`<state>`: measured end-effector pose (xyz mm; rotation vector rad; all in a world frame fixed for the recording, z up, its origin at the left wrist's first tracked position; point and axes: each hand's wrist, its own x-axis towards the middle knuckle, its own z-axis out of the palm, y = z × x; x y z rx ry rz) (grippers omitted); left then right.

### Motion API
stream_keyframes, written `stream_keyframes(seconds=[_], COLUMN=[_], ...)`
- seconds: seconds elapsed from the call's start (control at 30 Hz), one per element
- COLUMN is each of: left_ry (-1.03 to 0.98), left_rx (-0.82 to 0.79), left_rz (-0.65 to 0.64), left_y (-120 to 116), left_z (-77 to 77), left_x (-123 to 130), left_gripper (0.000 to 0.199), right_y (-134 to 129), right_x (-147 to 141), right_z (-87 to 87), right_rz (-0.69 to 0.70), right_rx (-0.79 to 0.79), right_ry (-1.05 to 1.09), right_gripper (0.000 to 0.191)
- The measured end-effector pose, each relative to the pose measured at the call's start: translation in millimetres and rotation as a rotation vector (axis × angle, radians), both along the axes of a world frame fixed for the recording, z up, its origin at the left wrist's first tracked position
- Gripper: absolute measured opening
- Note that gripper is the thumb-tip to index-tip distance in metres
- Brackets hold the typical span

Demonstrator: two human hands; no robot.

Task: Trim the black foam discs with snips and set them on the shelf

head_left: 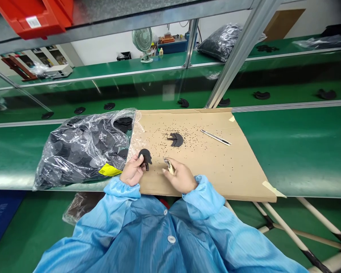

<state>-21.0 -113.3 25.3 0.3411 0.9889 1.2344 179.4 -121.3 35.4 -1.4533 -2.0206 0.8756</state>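
Note:
My left hand (133, 170) is closed on a black curved plastic part (145, 154), with a short narrow tab hanging from its lower side. To its right, my right hand (182, 177) grips small nippers (169, 166); their metal tip points up and left, and cream handles show between the fingers. A small gap separates the nippers from the part. Beyond both hands, another black part (176, 140) lies on a cardboard sheet (244, 178), surrounded by scattered tiny black bits. A slim utility knife (216, 137) rests on the cardboard to the right.
A clear plastic bag (82, 151) full of black parts lies at the left, its mouth towards the cardboard. Further back, several black parts sit spaced along a green belt (147, 89). A metal post (238, 57) rises behind the sheet. A red bin (36, 17) is overhead.

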Motion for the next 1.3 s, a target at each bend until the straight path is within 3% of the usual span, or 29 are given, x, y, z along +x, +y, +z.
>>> stream_keyframes(seconds=[0.2, 0.37, 0.73, 1.2, 1.3], left_ry=[-0.132, -0.294, -0.19, -0.144, -0.161], left_rx=[-0.095, -0.159, -0.163, -0.151, -0.139], left_rz=[-0.063, -0.077, -0.086, -0.081, -0.067], left_y=[-1, -1, -5, -5, -3], left_z=[-7.0, -9.0, 6.4, -3.3, -3.7], left_x=[6, 7, 13, 16, 15], left_gripper=[0.034, 0.02, 0.018, 0.028, 0.026], right_y=[-3, -2, -1, -2, 2], right_x=[-12, -20, -23, -27, -26], right_z=[13.9, 23.9, 27.3, 29.2, 24.0], right_rz=[0.119, 0.188, 0.297, 0.301, 0.286], right_rx=[0.044, 0.05, 0.033, 0.015, -0.016], right_ry=[-0.216, -0.385, -0.489, -0.636, -0.555], right_gripper=[0.044, 0.043, 0.038, 0.038, 0.03])
